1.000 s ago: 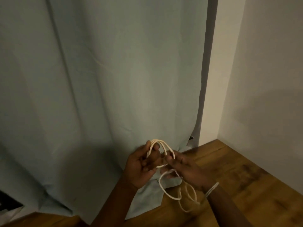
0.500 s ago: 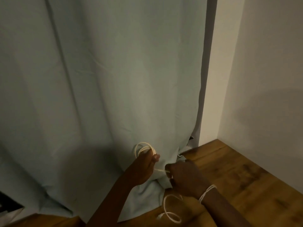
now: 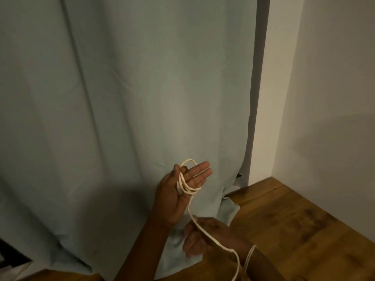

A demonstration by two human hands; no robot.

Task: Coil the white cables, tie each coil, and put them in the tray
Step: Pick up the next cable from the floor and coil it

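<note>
While the pale green curtain (image 3: 125, 118) filled most of the wall, a wooden tabletop (image 3: 294, 226) ran along the lower right into the corner, the curtain's hem lying on its near edge. No tray was visible from where I stood.

Left hand (image 3: 178, 191): raised, palm up and mostly spread, fingers (image 3: 199, 172) extended toward the right. Several loops of white cable (image 3: 187, 184) sat hooked between thumb and fingers, resting across the palm rather than being squeezed.

Right hand (image 3: 199, 238): lower, blurred, loosely curled. One strand of the cable ran down from the coil across it and dropped out of sight at the bottom edge. Whether it pinched the strand or merely guided it could not be told. A thin pale band (image 3: 250, 254) circled that wrist; possibly a tie or a turn of cable, unclear.

Handling, as judged: the cable looked light, thin and limp, holding soft curves but no firm shape. The loops seemed likely to slip off such a spread hand. The best hold appeared to be a pinch where the loops crossed at the palm, with the tail kept lightly taut.
</note>
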